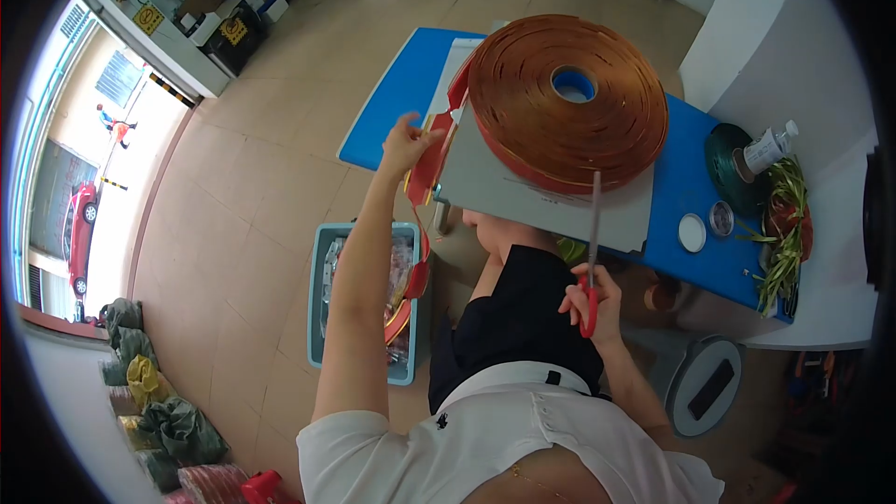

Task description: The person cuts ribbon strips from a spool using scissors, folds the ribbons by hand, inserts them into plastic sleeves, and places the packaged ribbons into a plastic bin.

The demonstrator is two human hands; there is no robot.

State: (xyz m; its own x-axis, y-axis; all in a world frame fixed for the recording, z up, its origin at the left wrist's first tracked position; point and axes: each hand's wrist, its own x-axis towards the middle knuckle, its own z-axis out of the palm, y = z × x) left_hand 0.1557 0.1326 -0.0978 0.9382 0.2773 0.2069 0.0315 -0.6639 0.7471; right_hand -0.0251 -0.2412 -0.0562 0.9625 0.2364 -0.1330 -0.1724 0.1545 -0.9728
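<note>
A large brown roll [532, 103] of wound strip with a blue core lies on a grey board [588, 217] on the blue table. From its left side a red ribbon strip [429, 161] hangs over the board's edge and down into a blue bin [315, 317]. My left hand [408, 145] is at this strip near the board's left edge, fingers bent, thumb against the red part. My right hand [597, 299] holds scissors with red handles [589, 306] above my lap, blades upward and seemingly together, their tip in front of the roll's lower edge.
On the blue table's right side [686, 131] are a green spool [728, 159], a bottle [770, 149], a white lid [692, 232], a small round container [721, 218] and green stems [789, 233]. A round-topped stool [705, 387] stands lower right. Bags [182, 429] lie at lower left.
</note>
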